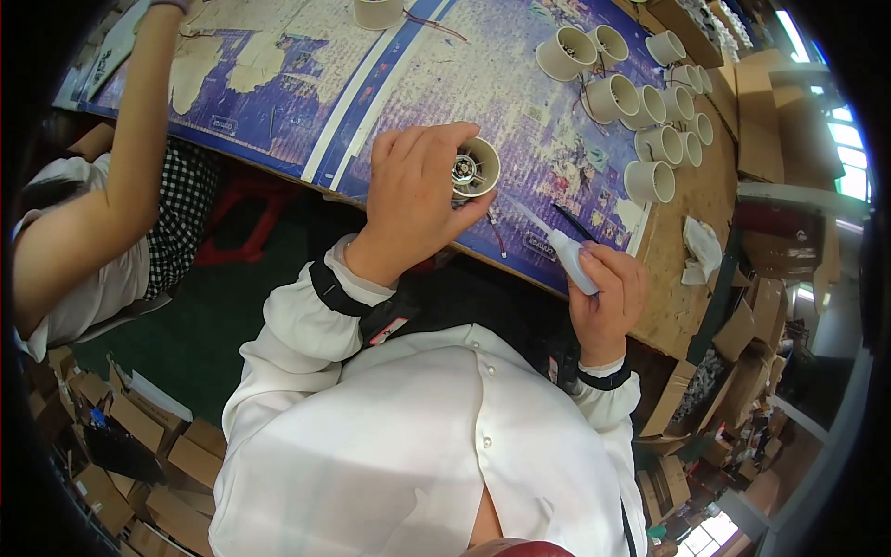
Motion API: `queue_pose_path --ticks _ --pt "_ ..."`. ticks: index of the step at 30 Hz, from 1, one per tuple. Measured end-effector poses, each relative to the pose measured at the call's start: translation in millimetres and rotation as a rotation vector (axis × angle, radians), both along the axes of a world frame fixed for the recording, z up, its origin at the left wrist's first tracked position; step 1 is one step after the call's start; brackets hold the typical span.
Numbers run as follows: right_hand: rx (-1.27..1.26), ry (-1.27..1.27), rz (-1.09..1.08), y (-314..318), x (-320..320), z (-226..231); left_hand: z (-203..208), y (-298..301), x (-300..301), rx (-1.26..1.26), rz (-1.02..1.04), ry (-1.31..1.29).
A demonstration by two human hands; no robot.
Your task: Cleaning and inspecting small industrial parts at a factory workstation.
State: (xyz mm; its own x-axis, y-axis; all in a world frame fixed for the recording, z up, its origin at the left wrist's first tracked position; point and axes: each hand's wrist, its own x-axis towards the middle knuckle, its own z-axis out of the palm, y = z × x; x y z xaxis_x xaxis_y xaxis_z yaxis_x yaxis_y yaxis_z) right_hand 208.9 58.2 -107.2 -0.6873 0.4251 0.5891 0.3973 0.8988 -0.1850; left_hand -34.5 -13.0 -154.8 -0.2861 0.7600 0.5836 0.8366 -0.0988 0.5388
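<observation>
My left hand (418,190) is wrapped round a cream-coloured cylindrical housing (489,165) near the table's front edge. The housing's open end faces up and shows a round metal part, perhaps a small motor, on spokes inside. Thin wires with a small connector (501,239) trail from it onto the table. In my right hand (608,292) is a white squeeze bottle (573,263) with a long thin nozzle, tilted up and left toward the housing. The nozzle tip is apart from the housing. A dark pen-like stick (575,223) lies just beyond the bottle.
Several similar cream housings (650,182) with wires stand at the right back of the worn blue-covered table (269,121). Another housing (378,11) stands at the far edge. A crumpled white cloth or paper (702,251) lies right. A co-worker's arm (139,167) reaches in left. Cardboard boxes (130,418) crowd the floor.
</observation>
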Motion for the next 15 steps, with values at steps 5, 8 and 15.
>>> queue_pose_path --ticks 5,8,15 --pt "-0.004 0.0 -0.003 0 1 -2 1 0 0 -0.02 0.002 -0.008" --pt "-0.012 0.006 -0.013 0 4 -2 2 0 0 -0.031 0.002 -0.012" --pt "-0.104 0.099 -0.073 0 16 -8 5 -1 2 -0.039 -0.001 -0.014"
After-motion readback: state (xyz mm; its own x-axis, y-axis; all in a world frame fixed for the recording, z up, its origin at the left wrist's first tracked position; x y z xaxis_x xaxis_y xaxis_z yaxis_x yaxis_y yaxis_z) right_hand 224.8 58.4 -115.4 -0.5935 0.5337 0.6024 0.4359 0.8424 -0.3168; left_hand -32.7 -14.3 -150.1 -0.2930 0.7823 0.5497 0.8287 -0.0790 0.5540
